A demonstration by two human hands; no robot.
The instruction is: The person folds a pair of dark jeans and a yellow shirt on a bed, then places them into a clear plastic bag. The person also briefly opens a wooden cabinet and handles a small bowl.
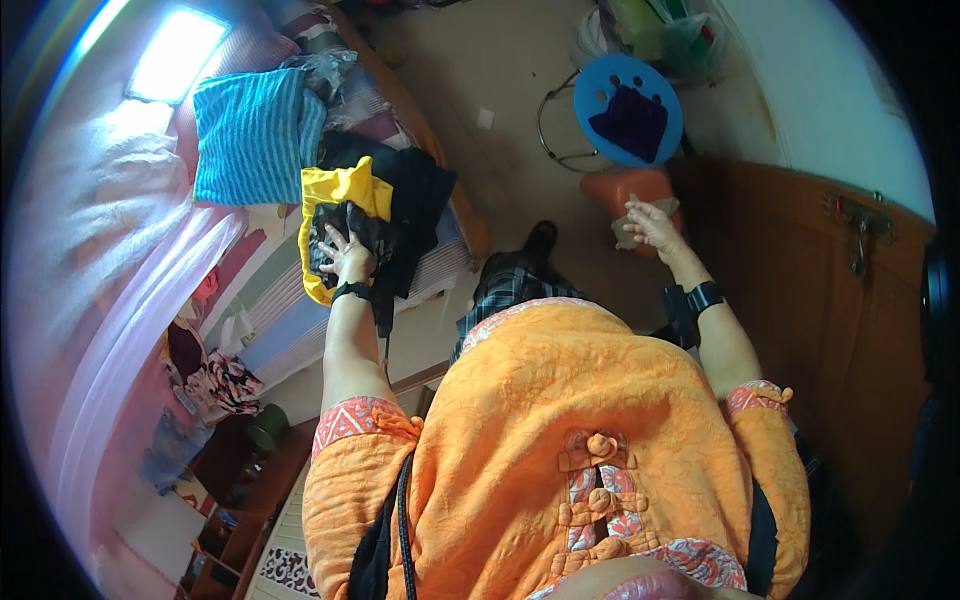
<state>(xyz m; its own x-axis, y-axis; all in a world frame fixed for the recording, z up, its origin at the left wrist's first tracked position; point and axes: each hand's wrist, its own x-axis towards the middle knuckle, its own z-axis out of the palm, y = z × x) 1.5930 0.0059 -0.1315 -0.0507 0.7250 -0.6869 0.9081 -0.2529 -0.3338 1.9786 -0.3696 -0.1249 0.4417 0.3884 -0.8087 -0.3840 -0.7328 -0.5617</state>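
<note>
My left hand (348,253), fingers spread, rests on a dark lining or cloth (349,219) inside a yellow fabric item (309,225) on the bed. Black clothing (412,195) lies right beside it. A folded blue striped towel (251,139) is a little farther left. Out to the right, my right hand (651,227) is at a crumpled beige cloth or paper (666,206), over an orange-red plastic stool or bin (622,184). Whether its fingers grip the beige piece cannot be told. Beyond it, a dark purple cloth (630,124) lies on a round blue stool seat (589,94).
A striped bed sheet (277,330) covers the bed, whose brown edge (442,135) runs beside the floor. A sheer pink curtain (135,330) hangs at the left. On the right is a wooden door (795,247) with a metal latch (862,225). Plastic bags (686,45) stand behind the blue stool.
</note>
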